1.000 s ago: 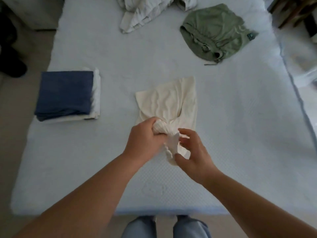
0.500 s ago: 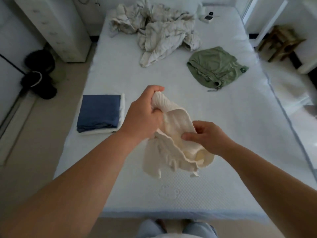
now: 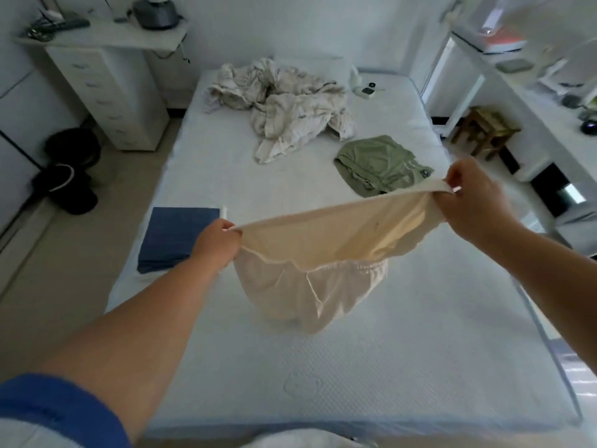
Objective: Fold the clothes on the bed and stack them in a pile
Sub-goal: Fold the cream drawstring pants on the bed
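A cream garment [image 3: 323, 253] hangs spread out in the air above the middle of the white bed [image 3: 323, 367]. My left hand [image 3: 216, 245] pinches its top edge at the left. My right hand [image 3: 471, 202] pinches the same edge at the right, held higher. The cloth sags between them and its lower part hangs close to the mattress. A folded pile with a dark blue piece [image 3: 177, 237] on top lies at the bed's left edge. A crumpled green garment [image 3: 378, 163] lies on the right side of the bed, partly behind the cream cloth.
A heap of crumpled off-white clothes [image 3: 284, 105] lies at the far end of the bed, with small devices [image 3: 366, 90] beside it. A white drawer unit [image 3: 106, 92] stands left of the bed, a wooden stool [image 3: 484, 130] to the right. Dark bags [image 3: 69, 176] sit on the floor at left.
The cream garment was bunched between my hands on the bed, then lifted. My hands have now moved apart and stretched it open in the air. The view has tilted up.
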